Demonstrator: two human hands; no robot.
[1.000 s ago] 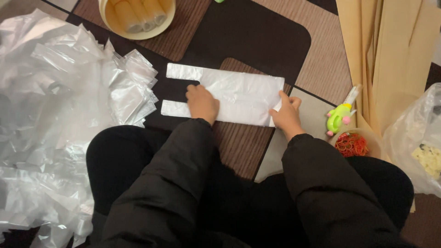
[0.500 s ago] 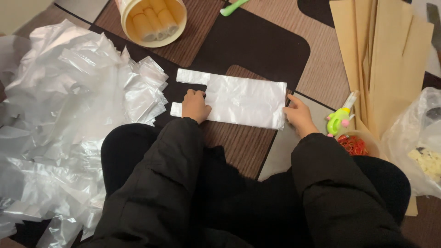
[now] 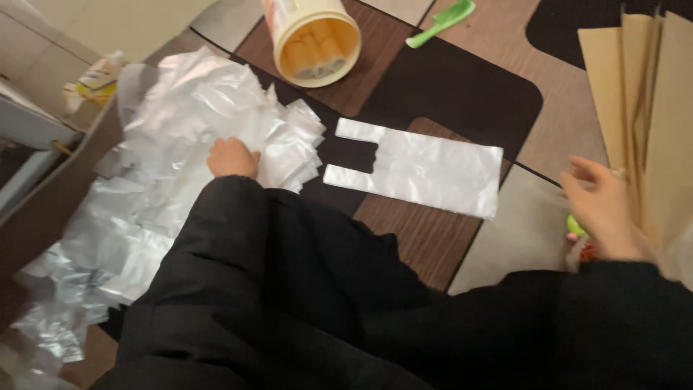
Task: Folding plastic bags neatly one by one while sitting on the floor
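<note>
So around the edges there's a cream plastic tub (image 3: 314, 40) up at 12 o'clock lying tipped toward the camera with what looks like four pale rolls inside, a single green comb-like thing (image 3: 442, 22) just right of it, and a stack of tan paper bags (image 3: 642, 108) standing at 2 o'clock. Something green and something red peek out behind the right hand (image 3: 603, 213) at 3 o'clock, too hidden to tell what they are. Big loose heap of clear plastic bags (image 3: 144, 202) fills the 9 o'clock side, way too many to count, crinkly and overlapping, spilling down to 7 o'clock. One flat bag (image 3: 426, 173) lies by itself in the middle on the patchwork brown and beige floor mat (image 3: 462, 87), well apart from both hands, nothing covering it. It's a thin translucent white vest-style bag, smoothed flat, two handle strips pointing toward 9 o'clock with a notch between them, bottom edge toward 3 o'clock. Left hand (image 3: 232, 157) is resting on the near edge of the heap, fingers curled down into the plastic, though I can't tell if it's actually pinching a bag. Right hand is off at 3 o'clock near the paper bags, fingers loosely spread and holding nothing. Black sleeves (image 3: 303, 289) take up the whole bottom of the view.
</note>
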